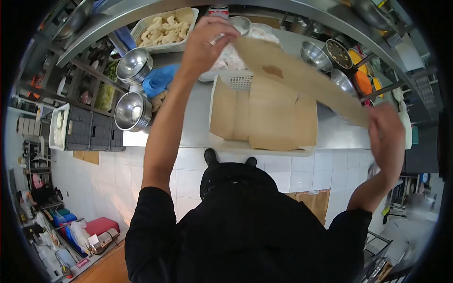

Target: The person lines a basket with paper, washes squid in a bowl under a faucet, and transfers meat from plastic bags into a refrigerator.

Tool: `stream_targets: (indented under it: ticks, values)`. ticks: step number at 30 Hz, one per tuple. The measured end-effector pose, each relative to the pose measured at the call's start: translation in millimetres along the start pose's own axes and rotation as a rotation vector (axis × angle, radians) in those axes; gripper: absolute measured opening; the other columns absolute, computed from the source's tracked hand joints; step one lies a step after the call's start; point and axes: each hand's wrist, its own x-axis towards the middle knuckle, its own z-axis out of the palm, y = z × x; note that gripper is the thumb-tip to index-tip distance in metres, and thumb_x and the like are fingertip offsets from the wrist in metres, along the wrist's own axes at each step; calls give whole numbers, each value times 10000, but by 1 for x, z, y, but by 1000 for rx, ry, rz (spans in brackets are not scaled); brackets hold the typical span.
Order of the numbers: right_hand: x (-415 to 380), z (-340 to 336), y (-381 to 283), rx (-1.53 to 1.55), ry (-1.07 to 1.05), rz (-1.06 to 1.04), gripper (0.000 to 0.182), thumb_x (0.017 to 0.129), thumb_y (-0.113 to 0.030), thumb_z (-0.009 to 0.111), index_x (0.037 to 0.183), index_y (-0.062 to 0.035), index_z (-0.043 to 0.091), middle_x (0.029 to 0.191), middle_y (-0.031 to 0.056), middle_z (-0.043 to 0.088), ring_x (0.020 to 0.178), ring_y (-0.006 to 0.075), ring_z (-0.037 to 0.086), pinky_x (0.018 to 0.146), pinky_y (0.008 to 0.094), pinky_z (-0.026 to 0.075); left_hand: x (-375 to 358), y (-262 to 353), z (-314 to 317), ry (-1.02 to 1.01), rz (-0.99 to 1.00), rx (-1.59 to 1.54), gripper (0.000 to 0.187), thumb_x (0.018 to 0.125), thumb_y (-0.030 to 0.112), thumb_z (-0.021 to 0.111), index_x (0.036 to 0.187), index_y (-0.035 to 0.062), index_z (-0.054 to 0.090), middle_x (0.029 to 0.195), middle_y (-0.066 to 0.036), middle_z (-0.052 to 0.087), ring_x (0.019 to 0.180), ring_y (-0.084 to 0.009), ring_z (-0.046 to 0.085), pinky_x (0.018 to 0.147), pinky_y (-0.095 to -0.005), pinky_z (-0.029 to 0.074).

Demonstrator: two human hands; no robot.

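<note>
A strip-like sheet of brown cardboard [302, 73], with a dark damp stain, is stretched in the air between my two hands. My left hand [207, 42] pinches its upper left corner. At its lower right end my right hand [388, 129], a little blurred, is closed on the edge. Below the sheet, a white plastic basket [217, 80] stands at the front of the steel table. More brown cardboard [283, 118] lies in that basket, creased and overlapping. The sheet hides part of the basket's right back side.
Steel bowls [133, 112] and a blue plastic bag [159, 80] stand left on the table [188, 125]. Behind are a white basket of pale yellowish pieces [163, 30] and a bag of pale contents [224, 59]. More bowls [316, 55] sit right. A steel shelf [264, 5] hangs overhead.
</note>
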Motion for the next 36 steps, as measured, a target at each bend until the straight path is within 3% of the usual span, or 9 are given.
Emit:
stream_targets:
  ticks: [3, 7, 8, 15, 18, 21, 24, 26, 36]
  values:
    - [-22, 28, -42, -120, -51, -91, 242, 697, 14, 550, 924, -35, 620, 783, 91, 535, 697, 276, 532, 603, 368, 418, -23, -31, 28, 9, 135, 100, 183, 672, -28, 663, 824, 73, 653, 959, -91, 638, 972, -270, 558, 844, -315, 446]
    - [-37, 122, -112, -31, -367, -225, 132, 720, -100, 566, 821, -23, 601, 821, 87, 531, 691, 211, 567, 551, 354, 455, -102, -73, 55, 50, -364, -57, 187, 725, -59, 590, 860, 56, 647, 999, -97, 592, 916, -240, 574, 756, -323, 475]
    - [-40, 149, -122, 50, -393, -233, 283, 682, -90, 609, 951, -4, 588, 956, 106, 562, 780, 259, 596, 645, 399, 490, -120, -79, 60, 32, -431, -87, 188, 739, -61, 569, 870, 51, 646, 968, -97, 601, 856, -220, 584, 711, -312, 477]
    - [-4, 263, -134, 568, -434, -78, 196, 790, -211, 616, 848, -27, 583, 789, 140, 592, 727, 340, 602, 643, 423, 482, -144, -112, 60, -187, -710, -159, 221, 760, -58, 549, 907, 46, 677, 799, -59, 629, 639, -112, 531, 603, -255, 448]
    - [17, 256, -83, 936, -490, 237, 256, 844, -290, 605, 928, -48, 606, 839, 81, 626, 706, 225, 589, 645, 341, 473, -132, -99, 58, -159, -884, -275, 221, 773, -50, 556, 922, 47, 687, 771, -34, 620, 647, -73, 514, 599, -242, 439]
    - [15, 265, -18, 1166, -311, 731, 321, 862, -306, 592, 1063, -56, 602, 946, 52, 634, 750, 116, 554, 669, 276, 460, -118, -81, 61, -45, -824, -197, 178, 784, -40, 566, 907, 33, 672, 749, -25, 612, 659, -68, 523, 603, -234, 430]
    - [-11, 327, 37, 680, -141, 641, 391, 844, -328, 604, 1109, -42, 579, 1030, 101, 626, 817, 183, 597, 736, 313, 477, -121, -86, 78, 126, -736, -431, 126, 799, -26, 574, 892, 19, 646, 782, -24, 615, 678, -73, 526, 604, -226, 427]
    - [-20, 340, 58, 479, -373, 853, 440, 818, -257, 606, 1179, -17, 530, 1221, 190, 540, 1164, 314, 496, 949, 382, 413, -123, -91, 90, 130, -718, -368, 120, 786, -39, 573, 870, 23, 631, 796, -31, 615, 699, -110, 537, 624, -249, 434]
    - [-3, 326, 113, 219, -85, 765, 385, 767, -180, 581, 1101, 12, 558, 1094, 239, 588, 1043, 393, 553, 909, 450, 440, -106, -64, 112, -204, -148, 373, 251, 649, -98, 521, 824, 67, 590, 831, -92, 559, 804, -314, 511, 721, -419, 426]
